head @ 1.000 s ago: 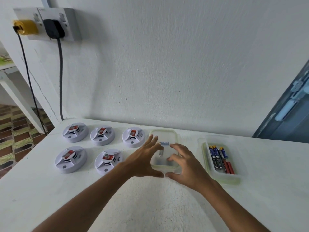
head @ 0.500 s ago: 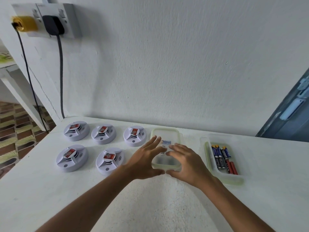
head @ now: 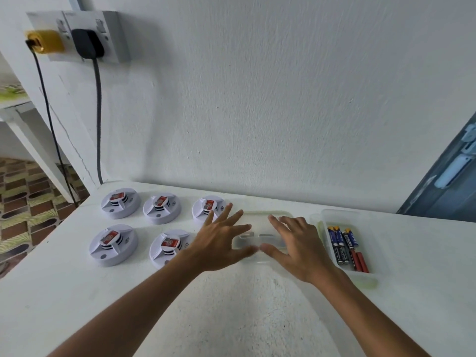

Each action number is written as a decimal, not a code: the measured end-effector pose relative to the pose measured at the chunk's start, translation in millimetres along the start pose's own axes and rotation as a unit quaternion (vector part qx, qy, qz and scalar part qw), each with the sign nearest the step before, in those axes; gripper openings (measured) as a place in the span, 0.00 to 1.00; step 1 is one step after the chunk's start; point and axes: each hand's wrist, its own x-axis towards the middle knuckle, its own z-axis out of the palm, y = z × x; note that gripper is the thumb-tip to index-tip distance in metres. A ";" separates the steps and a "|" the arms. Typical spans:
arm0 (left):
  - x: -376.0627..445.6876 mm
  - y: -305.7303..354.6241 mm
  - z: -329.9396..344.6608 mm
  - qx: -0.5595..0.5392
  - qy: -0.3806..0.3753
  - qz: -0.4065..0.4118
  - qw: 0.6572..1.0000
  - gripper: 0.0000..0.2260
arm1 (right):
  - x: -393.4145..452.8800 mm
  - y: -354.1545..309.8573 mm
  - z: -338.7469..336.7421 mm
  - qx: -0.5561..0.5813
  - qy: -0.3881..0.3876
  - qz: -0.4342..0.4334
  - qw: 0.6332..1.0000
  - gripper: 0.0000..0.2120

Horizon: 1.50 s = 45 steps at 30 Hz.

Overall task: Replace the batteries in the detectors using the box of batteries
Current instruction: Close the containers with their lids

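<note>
- Left hand (head: 221, 243) and right hand (head: 296, 246): fingers spread, straight, flanking clear lid (head: 260, 240) on white table (head: 77, 292).
- Battery box (head: 360, 276) at lid's 3 o'clock, batteries (head: 345, 246) inside.
- Five detectors (head: 113, 244) at 9 o'clock.

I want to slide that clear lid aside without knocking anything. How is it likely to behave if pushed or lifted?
The clear lid looks thin and flat, so it is probably light and would slide easily on the smooth white table. It may flex if lifted by one edge. The left hand and right hand are spread at its two sides, which should keep it level.
</note>
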 end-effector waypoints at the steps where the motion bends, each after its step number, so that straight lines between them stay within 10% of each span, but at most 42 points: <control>1: 1.0 -1.0 1.3 0.001 -0.007 0.002 1.000 0.42 | -0.3 0.1 -2.8 -0.010 -0.004 -0.002 1.000 0.50; 17: 5.8 -16.6 28.7 0.035 0.127 0.081 0.988 0.33 | -0.4 0.8 2.6 0.036 -0.055 0.001 0.998 0.39; 30: 6.9 7.7 16.2 0.048 0.186 -0.032 0.981 0.23 | -1.9 -17.1 -2.9 0.003 0.020 0.075 0.997 0.33; 37: 3.5 20.6 3.3 -0.116 -0.081 -0.031 0.989 0.41 | -9.8 -21.1 -9.4 0.105 -0.036 0.055 0.992 0.32; 40: 0.0 14.1 10.2 -0.095 -0.069 -0.003 0.993 0.46 | -14.2 -23.7 -18.5 0.110 -0.137 0.027 0.984 0.43; 45: 2.9 3.1 7.0 -0.086 -0.050 0.015 0.995 0.44 | -14.2 -34.3 -17.2 0.028 -0.098 0.006 0.995 0.34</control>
